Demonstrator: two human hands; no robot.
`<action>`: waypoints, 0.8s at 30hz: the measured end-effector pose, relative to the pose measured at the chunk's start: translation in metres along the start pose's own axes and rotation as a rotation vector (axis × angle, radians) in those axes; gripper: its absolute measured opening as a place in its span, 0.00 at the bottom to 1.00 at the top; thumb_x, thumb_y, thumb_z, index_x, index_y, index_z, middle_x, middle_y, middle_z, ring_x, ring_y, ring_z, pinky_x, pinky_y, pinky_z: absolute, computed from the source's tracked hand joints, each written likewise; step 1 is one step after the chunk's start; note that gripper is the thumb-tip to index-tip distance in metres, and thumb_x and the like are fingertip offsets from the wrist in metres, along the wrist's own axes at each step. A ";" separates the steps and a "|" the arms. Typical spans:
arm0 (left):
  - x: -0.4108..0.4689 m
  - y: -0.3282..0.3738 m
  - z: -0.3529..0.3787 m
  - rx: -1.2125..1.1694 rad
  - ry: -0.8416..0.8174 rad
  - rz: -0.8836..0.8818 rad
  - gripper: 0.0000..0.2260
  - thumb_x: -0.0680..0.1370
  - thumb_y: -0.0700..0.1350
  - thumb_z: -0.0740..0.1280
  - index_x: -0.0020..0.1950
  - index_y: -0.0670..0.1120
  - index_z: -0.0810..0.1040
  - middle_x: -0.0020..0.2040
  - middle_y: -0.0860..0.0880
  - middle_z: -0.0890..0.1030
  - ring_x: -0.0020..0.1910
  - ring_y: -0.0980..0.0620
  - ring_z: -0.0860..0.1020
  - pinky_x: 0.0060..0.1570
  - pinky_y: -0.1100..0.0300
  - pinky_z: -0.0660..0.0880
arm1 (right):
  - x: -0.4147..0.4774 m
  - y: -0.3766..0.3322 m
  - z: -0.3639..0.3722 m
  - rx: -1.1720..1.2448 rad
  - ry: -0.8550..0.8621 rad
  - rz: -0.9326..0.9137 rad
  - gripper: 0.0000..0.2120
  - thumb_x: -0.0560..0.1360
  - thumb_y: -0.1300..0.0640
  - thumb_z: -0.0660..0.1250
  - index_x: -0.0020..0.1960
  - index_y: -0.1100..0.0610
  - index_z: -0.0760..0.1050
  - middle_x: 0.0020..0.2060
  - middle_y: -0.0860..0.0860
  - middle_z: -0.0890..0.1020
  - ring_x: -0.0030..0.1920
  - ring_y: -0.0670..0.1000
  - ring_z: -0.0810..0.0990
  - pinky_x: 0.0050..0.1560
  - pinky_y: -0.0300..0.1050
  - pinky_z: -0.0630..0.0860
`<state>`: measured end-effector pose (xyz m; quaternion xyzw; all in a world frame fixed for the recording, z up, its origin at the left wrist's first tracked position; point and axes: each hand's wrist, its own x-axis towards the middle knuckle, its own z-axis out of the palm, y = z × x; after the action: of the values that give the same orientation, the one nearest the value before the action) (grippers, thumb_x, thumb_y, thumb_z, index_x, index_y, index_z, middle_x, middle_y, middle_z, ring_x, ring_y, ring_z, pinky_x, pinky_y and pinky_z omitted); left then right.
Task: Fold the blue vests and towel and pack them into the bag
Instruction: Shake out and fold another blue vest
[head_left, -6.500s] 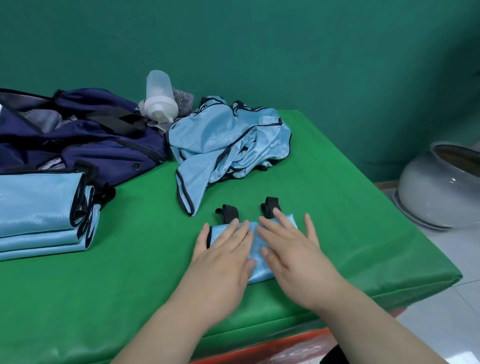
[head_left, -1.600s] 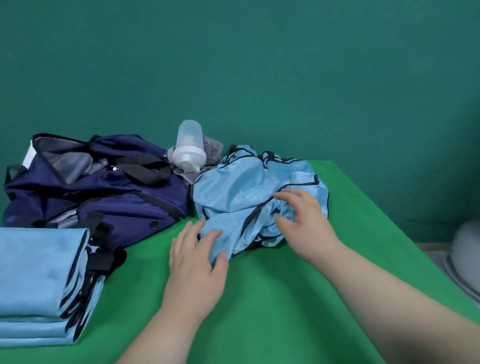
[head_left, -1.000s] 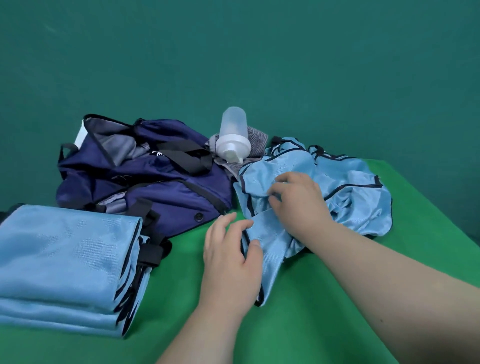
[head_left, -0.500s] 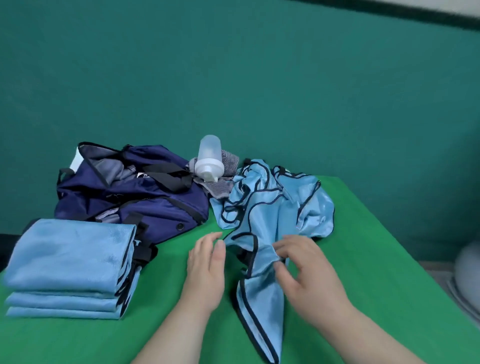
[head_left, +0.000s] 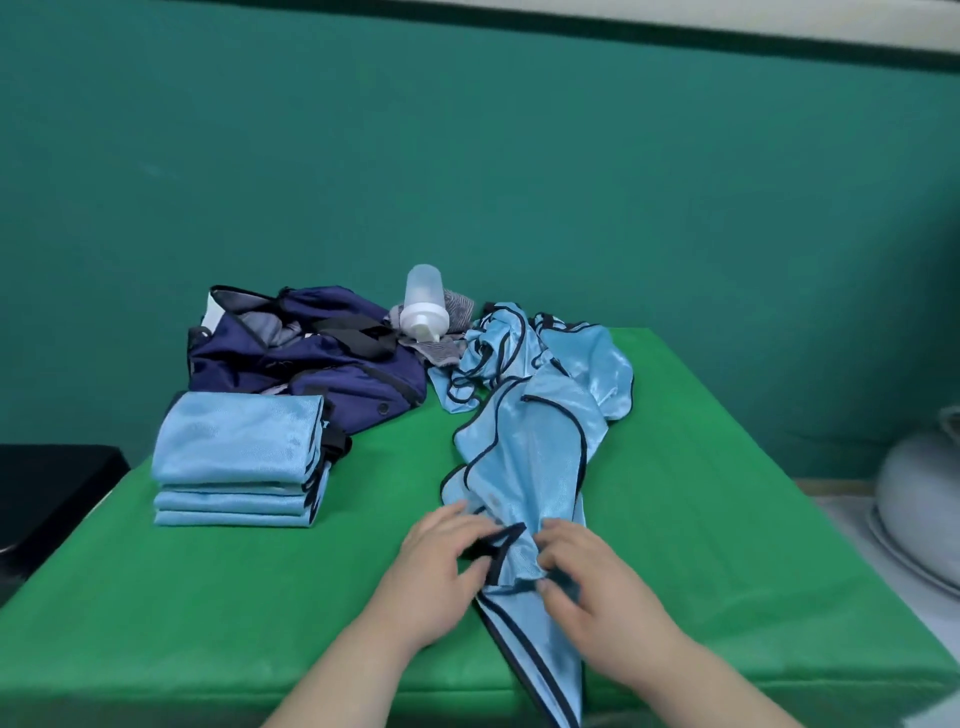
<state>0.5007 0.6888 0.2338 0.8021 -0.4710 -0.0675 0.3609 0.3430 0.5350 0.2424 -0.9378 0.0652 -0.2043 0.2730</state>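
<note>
I have both grips on the loose blue vest (head_left: 524, 467): the left grip (head_left: 436, 566) pinches its black trim between thumb and curled fingers; the right grip (head_left: 597, 587) pinches a fold of the fabric just beside it, the two grips close together; blur keeps me from reading single fingers. The vest's long axis runs straight away from the grips to the far heap (head_left: 587, 358), and back past them as well, its near tail hanging over the edge of the surface (head_left: 260, 597) below the right grip; so the coming move, as I judge it, is to draw the cloth apart sideways and lay it flat; neither grip is nearer, since both sit on the same narrow stretch of the garment. Counting: three folded blue pieces in one stack (head_left: 234, 457), off to the left of the left grip and a little beyond it; one navy bag (head_left: 311, 358) farther out behind that stack, its mouth gaping; one white bottle (head_left: 423, 306) lying on a grey cloth (head_left: 460, 306) well beyond both grips; how many vests are tangled in the heap I cannot tell.
</note>
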 end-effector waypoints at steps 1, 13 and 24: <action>-0.005 0.004 -0.002 0.038 0.017 -0.012 0.12 0.78 0.48 0.67 0.60 0.60 0.78 0.59 0.71 0.73 0.69 0.63 0.65 0.74 0.58 0.59 | -0.007 0.000 0.001 0.003 0.005 0.025 0.03 0.76 0.54 0.64 0.48 0.51 0.76 0.61 0.38 0.76 0.69 0.35 0.66 0.69 0.38 0.65; -0.043 0.004 -0.012 0.200 0.023 -0.061 0.10 0.81 0.53 0.61 0.62 0.58 0.74 0.56 0.63 0.75 0.61 0.61 0.72 0.77 0.51 0.50 | -0.030 -0.028 0.018 -0.122 -0.038 0.172 0.46 0.66 0.31 0.68 0.78 0.43 0.56 0.73 0.34 0.56 0.76 0.36 0.53 0.75 0.36 0.53; -0.033 -0.019 -0.035 0.375 -0.002 -0.126 0.18 0.79 0.56 0.64 0.69 0.58 0.71 0.67 0.63 0.73 0.70 0.60 0.68 0.77 0.47 0.49 | -0.025 -0.003 -0.003 -0.111 -0.100 0.257 0.42 0.75 0.63 0.66 0.79 0.39 0.48 0.73 0.31 0.54 0.74 0.32 0.50 0.70 0.24 0.45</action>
<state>0.5113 0.7392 0.2399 0.8830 -0.4247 -0.0019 0.1997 0.3188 0.5421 0.2379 -0.9444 0.1821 -0.1167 0.2477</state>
